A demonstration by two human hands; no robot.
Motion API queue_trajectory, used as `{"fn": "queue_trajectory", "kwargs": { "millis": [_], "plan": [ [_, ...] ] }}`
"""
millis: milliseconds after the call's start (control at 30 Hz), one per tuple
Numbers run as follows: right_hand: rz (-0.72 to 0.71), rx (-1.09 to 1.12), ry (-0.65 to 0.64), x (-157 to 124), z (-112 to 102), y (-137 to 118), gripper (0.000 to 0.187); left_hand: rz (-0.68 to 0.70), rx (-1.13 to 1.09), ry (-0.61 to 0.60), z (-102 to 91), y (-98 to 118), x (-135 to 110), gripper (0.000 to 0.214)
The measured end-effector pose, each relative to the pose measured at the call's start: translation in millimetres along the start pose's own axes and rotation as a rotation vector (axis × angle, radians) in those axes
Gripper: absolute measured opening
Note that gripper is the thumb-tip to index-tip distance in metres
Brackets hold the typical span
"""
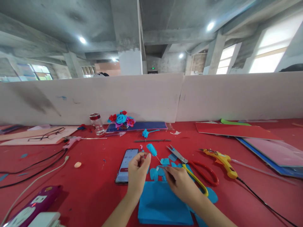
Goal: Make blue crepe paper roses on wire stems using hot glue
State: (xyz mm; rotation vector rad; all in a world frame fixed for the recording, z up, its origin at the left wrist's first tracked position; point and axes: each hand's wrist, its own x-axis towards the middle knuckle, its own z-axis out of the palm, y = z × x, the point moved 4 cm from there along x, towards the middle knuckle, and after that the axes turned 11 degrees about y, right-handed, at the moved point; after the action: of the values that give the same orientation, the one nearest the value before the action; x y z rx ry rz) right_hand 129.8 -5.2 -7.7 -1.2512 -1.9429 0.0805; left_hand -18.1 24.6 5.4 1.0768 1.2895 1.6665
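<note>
A thin stem (159, 160) with a rolled blue paper piece (151, 149) at its upper end is pinched in my right hand (181, 182). My left hand (138, 173) is beside the roll, its thumb and fingers curled together; whether anything is between them is hidden. Small blue paper pieces (153, 174) lie on the table between and beyond both hands. Below them is a stack of blue paper (163, 205). Scissors (180, 155) with red and yellow handles lie just right of my right hand, partly over more blue pieces.
A phone (125, 165) showing a timer lies left of my left hand. On the right is a yellow glue gun (222, 160) with a cord. Paper flowers (121, 119) and a glass jar (97, 124) stand at the back. A purple power strip (35, 205) sits front left.
</note>
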Motion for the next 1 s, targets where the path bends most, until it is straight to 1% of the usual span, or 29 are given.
{"fn": "queue_trajectory", "kwargs": {
  "millis": [167, 367, 467, 567, 800, 933, 1000],
  "plan": [
    [-0.018, -0.022, -0.029, -1.9, 1.5, 1.4, 0.022, -0.081, -0.036, -0.002, 0.2, -4.8, 2.9, 0.034],
    [-0.027, -0.040, -0.033, -2.7, 1.0, 3.3, 0.021, -0.068, -0.037, -0.011, 0.1, -4.5, 1.7, 0.027],
    [-0.015, -0.009, -0.046, -2.9, 1.1, 3.0, 0.020, -0.057, -0.054, 0.000, 0.2, -6.2, 2.5, 0.022],
    [0.017, 0.037, -0.031, -2.7, 0.8, 1.9, 0.021, -0.072, -0.055, -0.001, 0.5, -8.6, 3.1, 0.021],
    [0.147, 0.267, -0.023, -0.1, 1.1, -2.8, 0.022, -0.066, -0.057, -0.045, 2.3, -7.5, 1.2, 0.023],
    [0.305, 0.515, -0.054, 2.0, 5.6, -0.1, 0.030, -0.041, -0.010, -0.102, 4.9, -6.4, 0.7, 0.023],
    [0.373, 0.642, -0.044, 3.1, 8.0, 2.3, 0.031, -0.028, 0.012, -0.117, 5.7, -5.5, 0.5, 0.023]
  ]
}}
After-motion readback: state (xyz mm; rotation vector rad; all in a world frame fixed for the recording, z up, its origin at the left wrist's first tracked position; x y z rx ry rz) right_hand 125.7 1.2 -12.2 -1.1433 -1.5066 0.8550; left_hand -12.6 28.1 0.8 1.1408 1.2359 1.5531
